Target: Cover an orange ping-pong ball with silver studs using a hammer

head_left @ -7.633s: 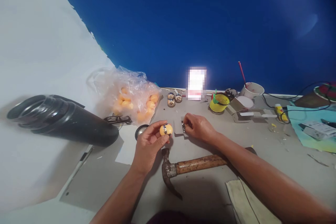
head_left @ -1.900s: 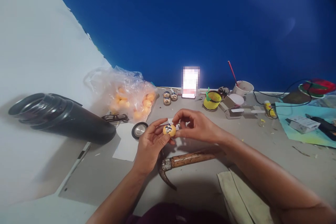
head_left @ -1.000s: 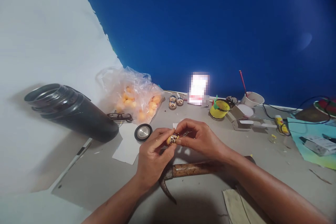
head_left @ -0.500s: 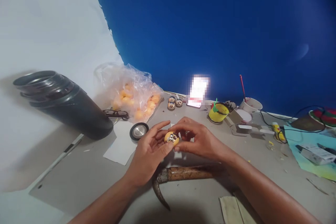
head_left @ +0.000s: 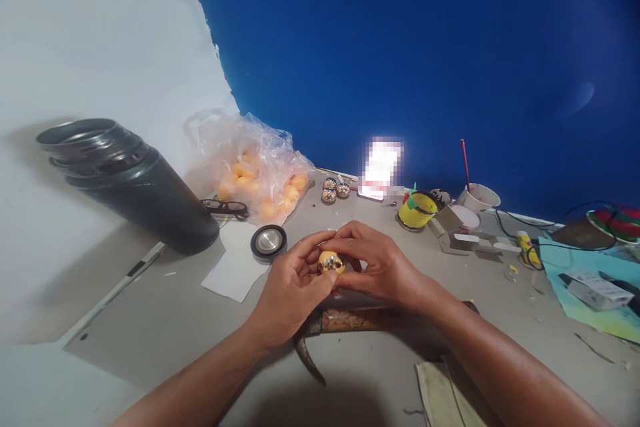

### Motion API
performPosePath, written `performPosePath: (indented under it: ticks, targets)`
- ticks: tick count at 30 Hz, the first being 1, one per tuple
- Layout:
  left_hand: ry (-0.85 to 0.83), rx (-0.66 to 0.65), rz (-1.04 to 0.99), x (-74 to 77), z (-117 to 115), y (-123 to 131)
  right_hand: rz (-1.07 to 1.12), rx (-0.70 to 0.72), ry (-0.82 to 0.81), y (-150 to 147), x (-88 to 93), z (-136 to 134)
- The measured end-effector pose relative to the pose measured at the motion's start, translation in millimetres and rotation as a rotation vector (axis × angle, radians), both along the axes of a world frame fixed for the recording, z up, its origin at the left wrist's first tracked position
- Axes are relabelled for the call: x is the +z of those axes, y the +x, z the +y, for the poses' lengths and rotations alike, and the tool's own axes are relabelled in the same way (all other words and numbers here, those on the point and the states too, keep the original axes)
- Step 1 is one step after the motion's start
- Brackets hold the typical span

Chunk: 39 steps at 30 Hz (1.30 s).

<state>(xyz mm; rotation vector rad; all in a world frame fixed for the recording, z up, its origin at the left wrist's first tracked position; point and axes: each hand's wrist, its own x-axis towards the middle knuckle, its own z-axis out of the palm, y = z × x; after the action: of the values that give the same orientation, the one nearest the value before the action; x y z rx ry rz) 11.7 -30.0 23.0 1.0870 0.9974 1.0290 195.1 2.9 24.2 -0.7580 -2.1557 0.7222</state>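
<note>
A small yellow-orange ball (head_left: 331, 261) with shiny silver studs on it sits between my two hands, just above the grey table. My left hand (head_left: 291, 290) cups it from the left with thumb and fingers closed on it. My right hand (head_left: 377, 265) pinches over its top and right side; whether a loose silver piece is in that pinch is hidden. Under my wrists lies a claw hammer (head_left: 345, 323) with a rusty head and wooden handle.
A black cylinder (head_left: 130, 183) lies at the left, with glasses (head_left: 225, 208), a round metal lid (head_left: 269, 241) and a bag of orange balls (head_left: 257, 177) nearby. Two studded balls (head_left: 334, 191), a yellow cup (head_left: 417, 211), a white cup with a red stick (head_left: 477, 197) and cables stand behind.
My right hand came from the table to the ball and now closes over it. The ball has turned in my left fingers. The camera has shifted slightly.
</note>
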Motion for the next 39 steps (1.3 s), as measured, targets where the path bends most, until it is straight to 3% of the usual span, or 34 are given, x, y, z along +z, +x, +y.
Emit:
performPosePath:
  ticks: [16,23,28,34,39]
  targets:
    - [0.065,0.033,0.122,-2.5,-3,-3,-0.014,-0.024,0.134,2,-11.1,2]
    - [0.060,0.022,0.064,-1.8,-2,-4,0.014,-0.010,0.164,2,-18.0,4]
    - [0.062,0.009,0.068,-3.9,0,-5,0.008,0.014,0.111,3,-10.3,3]
    - [0.043,-0.020,0.054,-2.5,2,-7,-0.030,0.038,-0.115,4,11.9,0]
    - [0.027,-0.085,-0.007,-4.2,4,-11,0.041,0.062,-0.204,9,11.1,5]
